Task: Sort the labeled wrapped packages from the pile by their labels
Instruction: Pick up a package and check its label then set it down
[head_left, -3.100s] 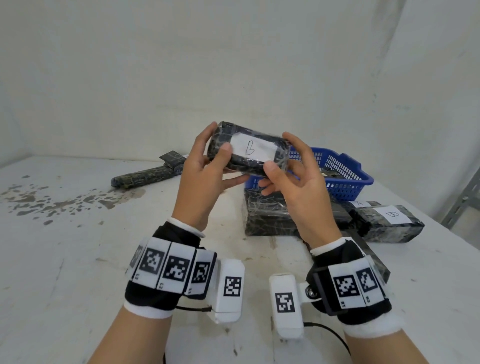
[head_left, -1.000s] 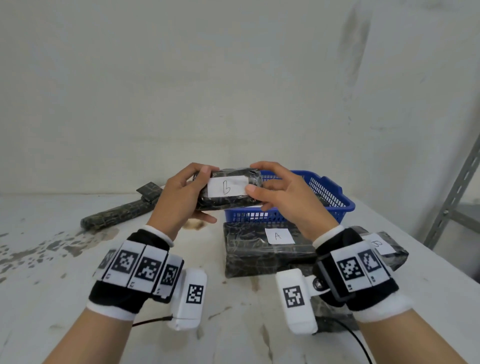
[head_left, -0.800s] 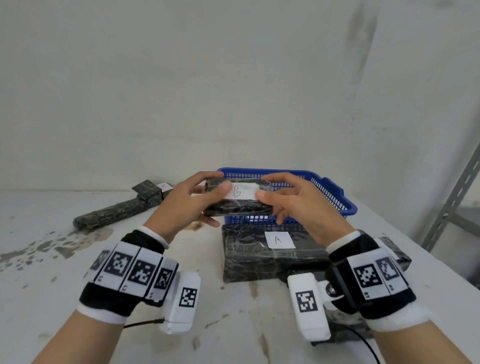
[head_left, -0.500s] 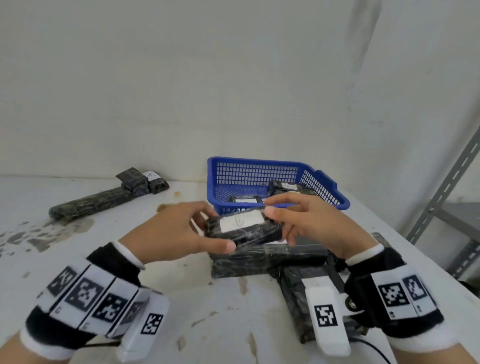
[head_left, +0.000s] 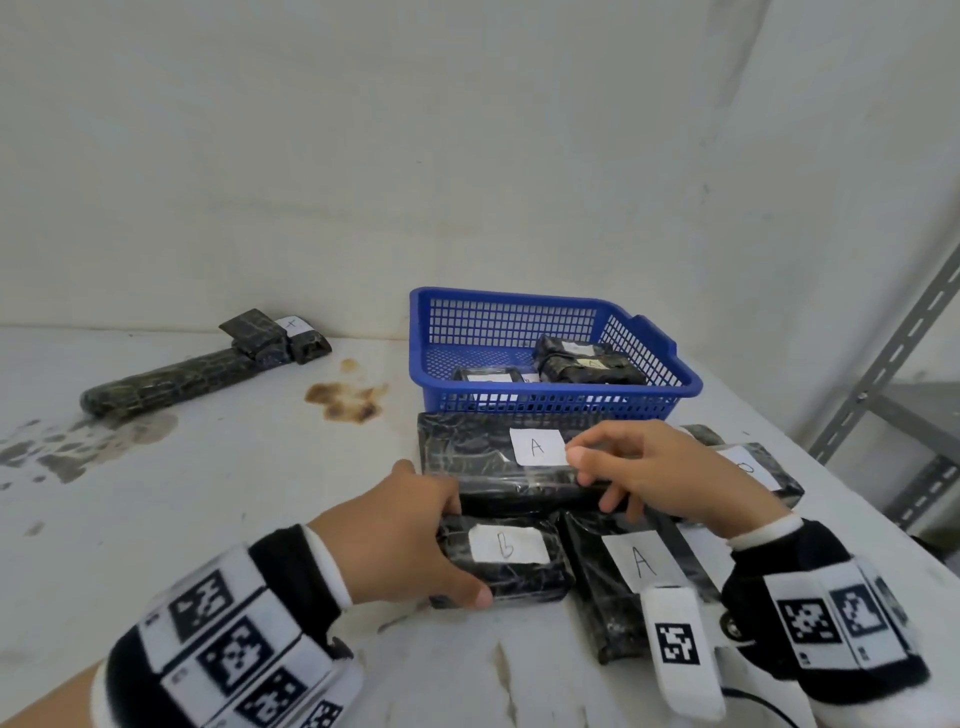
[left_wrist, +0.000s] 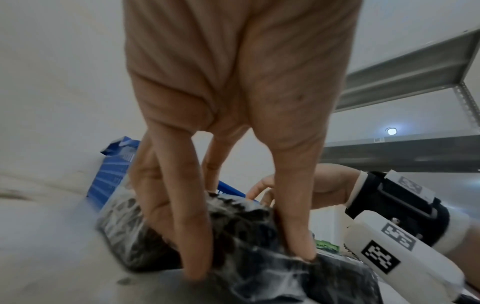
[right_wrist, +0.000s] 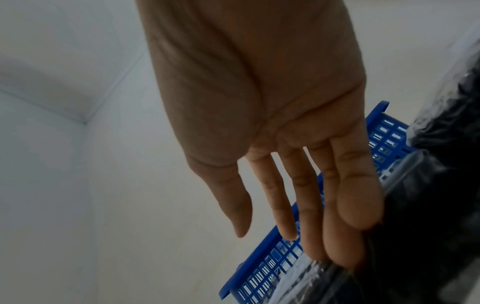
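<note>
A small black wrapped package labelled B (head_left: 506, 564) lies on the white table, in front of a large package labelled A (head_left: 467, 457). My left hand (head_left: 457, 551) grips the B package's left end, thumb on the near side and fingers on the far side. The left wrist view shows that hand (left_wrist: 249, 261) curled round the dark wrap (left_wrist: 241, 226). My right hand (head_left: 597, 478) holds nothing; its straight fingers (right_wrist: 345, 242) touch the large A package (right_wrist: 428, 226). A second A package (head_left: 639, 561) lies just right of the B package.
A blue basket (head_left: 519, 312) behind the pile holds several wrapped packages. Another labelled package (head_left: 753, 467) lies at the right, partly behind my right hand. A long wrapped bundle (head_left: 171, 374) and small packages (head_left: 280, 338) lie at the far left. A grey metal shelf frame (head_left: 883, 364) stands beside the table's right edge.
Both hands brought the B package down from in front of the basket onto the table. My right hand let go of it and moved onto the large A package.
</note>
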